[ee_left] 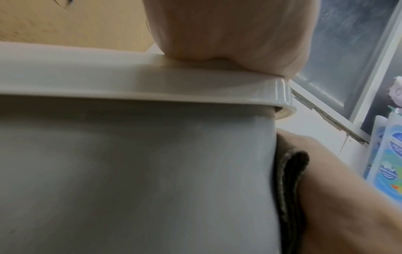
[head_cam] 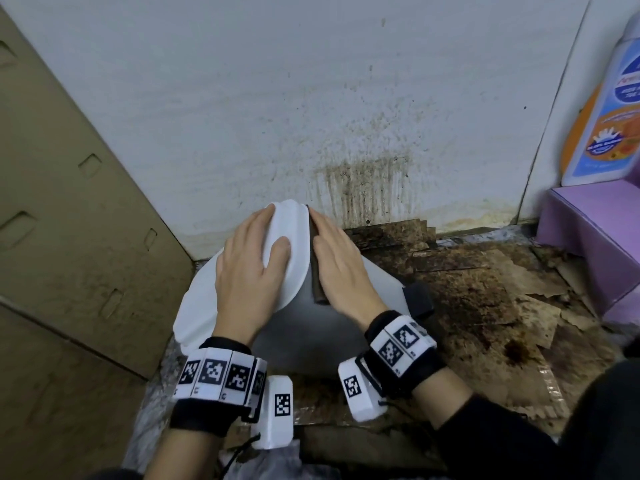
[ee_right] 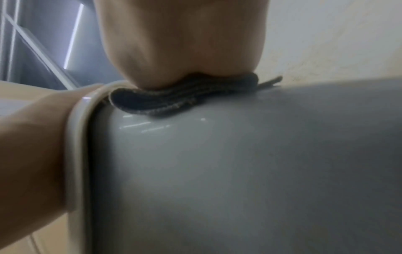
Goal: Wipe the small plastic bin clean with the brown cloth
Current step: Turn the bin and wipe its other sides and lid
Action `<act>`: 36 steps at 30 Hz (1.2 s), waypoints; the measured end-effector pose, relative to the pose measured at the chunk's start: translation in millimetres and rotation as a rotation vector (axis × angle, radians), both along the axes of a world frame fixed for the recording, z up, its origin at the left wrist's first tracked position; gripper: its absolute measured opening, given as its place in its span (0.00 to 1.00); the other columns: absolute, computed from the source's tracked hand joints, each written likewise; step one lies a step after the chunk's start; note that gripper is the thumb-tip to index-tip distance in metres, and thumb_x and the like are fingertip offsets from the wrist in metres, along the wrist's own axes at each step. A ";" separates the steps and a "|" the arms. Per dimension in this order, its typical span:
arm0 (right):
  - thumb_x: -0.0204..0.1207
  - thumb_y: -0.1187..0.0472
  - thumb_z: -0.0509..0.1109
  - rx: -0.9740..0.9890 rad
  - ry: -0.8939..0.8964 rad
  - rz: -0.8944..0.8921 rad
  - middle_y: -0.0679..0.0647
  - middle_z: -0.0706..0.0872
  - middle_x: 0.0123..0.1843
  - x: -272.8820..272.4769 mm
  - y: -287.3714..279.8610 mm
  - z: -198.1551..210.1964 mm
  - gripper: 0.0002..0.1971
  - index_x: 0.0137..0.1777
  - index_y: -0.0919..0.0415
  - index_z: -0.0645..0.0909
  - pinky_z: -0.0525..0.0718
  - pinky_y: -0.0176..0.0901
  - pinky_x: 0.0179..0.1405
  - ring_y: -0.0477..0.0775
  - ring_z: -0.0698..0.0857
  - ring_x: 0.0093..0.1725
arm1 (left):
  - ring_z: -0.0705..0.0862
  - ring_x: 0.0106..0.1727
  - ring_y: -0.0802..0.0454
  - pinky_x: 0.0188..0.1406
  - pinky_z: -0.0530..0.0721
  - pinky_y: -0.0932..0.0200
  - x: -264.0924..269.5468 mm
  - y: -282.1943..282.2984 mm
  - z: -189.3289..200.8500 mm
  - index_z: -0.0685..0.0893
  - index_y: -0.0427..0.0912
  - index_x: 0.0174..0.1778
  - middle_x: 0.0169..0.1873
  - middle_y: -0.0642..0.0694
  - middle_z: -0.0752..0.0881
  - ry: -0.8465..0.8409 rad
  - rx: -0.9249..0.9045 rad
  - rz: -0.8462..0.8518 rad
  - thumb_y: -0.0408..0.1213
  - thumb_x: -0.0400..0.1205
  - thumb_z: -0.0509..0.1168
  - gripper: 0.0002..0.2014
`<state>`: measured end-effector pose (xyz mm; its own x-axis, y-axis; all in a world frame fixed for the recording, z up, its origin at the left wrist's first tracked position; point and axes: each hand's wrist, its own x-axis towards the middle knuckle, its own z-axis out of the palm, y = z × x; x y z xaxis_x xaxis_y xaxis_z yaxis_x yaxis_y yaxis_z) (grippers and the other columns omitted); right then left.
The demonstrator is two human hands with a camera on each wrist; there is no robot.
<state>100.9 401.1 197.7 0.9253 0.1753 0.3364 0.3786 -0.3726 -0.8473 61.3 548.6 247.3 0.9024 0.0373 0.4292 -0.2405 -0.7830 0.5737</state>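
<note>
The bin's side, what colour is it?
Grey, with a white lid; the bin shows best in the right wrist view.

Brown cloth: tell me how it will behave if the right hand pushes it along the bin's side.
The brown cloth lies folded in soft layers under the right hand, so it is probably floppy and may bunch or unfold. The bin wall looks glossy, so the cloth would likely slide easily. The left hand rests on the bin's white lid, which should limit tipping.

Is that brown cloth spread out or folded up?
Folded: the cloth shows stacked layers with a looped edge under the right hand, against the bin.
</note>
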 end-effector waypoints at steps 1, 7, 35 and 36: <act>0.88 0.49 0.42 0.001 0.031 -0.001 0.43 0.67 0.88 6.1 -2.5 2.6 0.29 0.89 0.48 0.61 0.59 0.56 0.88 0.42 0.63 0.87 | 0.69 0.80 0.57 0.77 0.66 0.49 -0.5 -0.9 0.3 0.70 0.58 0.83 0.81 0.59 0.73 0.002 -0.001 -0.005 0.57 0.84 0.49 0.30; 0.94 0.62 0.44 -0.120 0.198 0.031 0.54 0.74 0.82 17.3 -41.1 -1.0 0.23 0.83 0.57 0.70 0.63 0.46 0.82 0.52 0.71 0.80 | 0.70 0.79 0.56 0.77 0.67 0.47 1.6 -6.1 1.3 0.70 0.59 0.82 0.79 0.60 0.74 -0.008 -0.002 -0.011 0.57 0.83 0.51 0.29; 0.92 0.46 0.56 0.733 0.214 -0.151 0.24 0.84 0.65 -41.5 1.5 30.2 0.12 0.71 0.34 0.76 0.76 0.40 0.77 0.26 0.79 0.69 | 0.70 0.78 0.59 0.78 0.69 0.48 2.4 -15.1 3.4 0.71 0.58 0.81 0.78 0.60 0.74 0.008 -0.026 -0.031 0.54 0.89 0.43 0.26; 0.92 0.46 0.56 0.721 0.197 -0.133 0.28 0.82 0.71 -42.1 4.8 33.8 0.15 0.75 0.37 0.76 0.74 0.42 0.80 0.29 0.77 0.74 | 0.70 0.79 0.60 0.78 0.68 0.49 1.9 -16.6 2.8 0.71 0.58 0.82 0.79 0.60 0.73 0.009 -0.029 -0.039 0.52 0.90 0.43 0.25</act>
<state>58.8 405.9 231.5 0.9780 -0.1428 0.1521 0.1860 0.2670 -0.9456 63.2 532.0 250.1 0.9071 0.0145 0.4206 -0.2654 -0.7559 0.5984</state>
